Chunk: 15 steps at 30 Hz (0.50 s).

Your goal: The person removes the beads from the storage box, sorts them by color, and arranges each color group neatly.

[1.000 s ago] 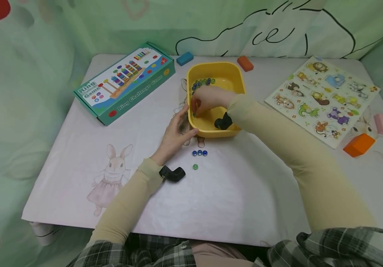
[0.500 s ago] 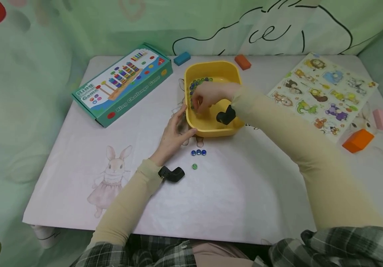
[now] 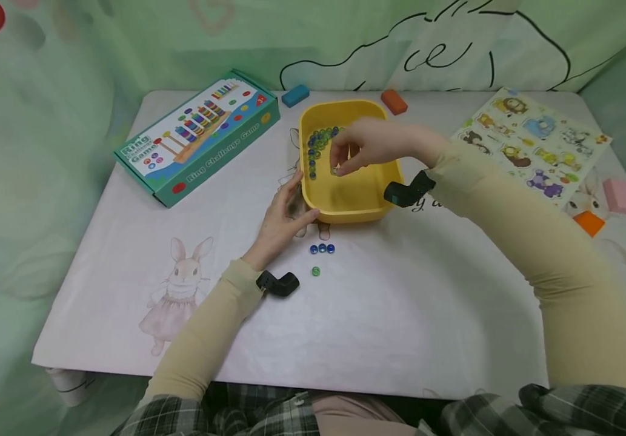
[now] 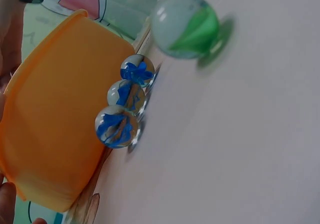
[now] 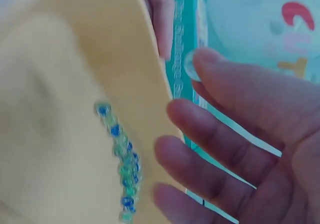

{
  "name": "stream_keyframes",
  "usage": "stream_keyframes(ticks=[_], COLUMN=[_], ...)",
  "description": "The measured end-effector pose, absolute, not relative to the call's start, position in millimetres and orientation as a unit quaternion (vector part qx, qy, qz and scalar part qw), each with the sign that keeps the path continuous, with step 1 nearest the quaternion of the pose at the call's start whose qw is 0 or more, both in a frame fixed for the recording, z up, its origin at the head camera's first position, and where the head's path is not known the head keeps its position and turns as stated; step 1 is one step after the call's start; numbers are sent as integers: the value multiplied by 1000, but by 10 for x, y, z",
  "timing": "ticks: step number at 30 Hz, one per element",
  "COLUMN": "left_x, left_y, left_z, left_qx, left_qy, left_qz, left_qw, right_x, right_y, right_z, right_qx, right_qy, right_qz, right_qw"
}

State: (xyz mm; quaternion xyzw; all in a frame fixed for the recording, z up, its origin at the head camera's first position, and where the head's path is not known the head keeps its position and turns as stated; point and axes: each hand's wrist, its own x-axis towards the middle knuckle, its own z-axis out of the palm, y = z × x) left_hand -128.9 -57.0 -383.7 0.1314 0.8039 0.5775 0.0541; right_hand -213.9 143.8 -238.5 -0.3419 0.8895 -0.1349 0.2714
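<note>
My left hand (image 3: 277,229) rests against the near left corner of a yellow plastic basin (image 3: 345,212), its fingers spread along the outer side and its thumb at the front rim. Over the inside of the basin, my right hand (image 3: 364,145) pinches one clear glass marble (image 5: 191,66) between thumb and index finger. Its other fingers are apart. Blue and green marbles (image 3: 318,140) lie gathered along the basin's left inner wall. Three blue marbles (image 3: 322,248) sit in a row on the table in front, with a single green marble (image 4: 186,27) nearer to me.
A green ring game box (image 3: 198,139) lies at the back left. Blue (image 3: 295,95) and orange-red blocks (image 3: 394,102) stand behind the basin. To the right are an animal puzzle board (image 3: 536,142), a pink block (image 3: 620,196) and an orange block (image 3: 588,224).
My right hand has lifted from the marbles at the left wall and moved right with a marble in its fingertips. The left hand stays at the basin's corner.
</note>
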Motion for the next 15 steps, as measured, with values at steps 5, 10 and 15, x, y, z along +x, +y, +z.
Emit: stream_keyframes(ticks=[5, 10, 15], left_x=[-1291, -1294, -1297], left_y=[-566, -573, -570], left_z=[-3846, -3851, -3852], left_qx=[131, 131, 134], left_qy=[806, 807, 804], left_qz=[574, 573, 577], left_qw=[56, 55, 54], right_x=[-1871, -1618, -1358], right_y=[1572, 1702, 1821], right_z=[-2405, -2511, -2687], right_qx=[-322, -314, -300], right_qy=[899, 906, 900], right_qz=[-168, -204, -264], right_qw=[243, 196, 175])
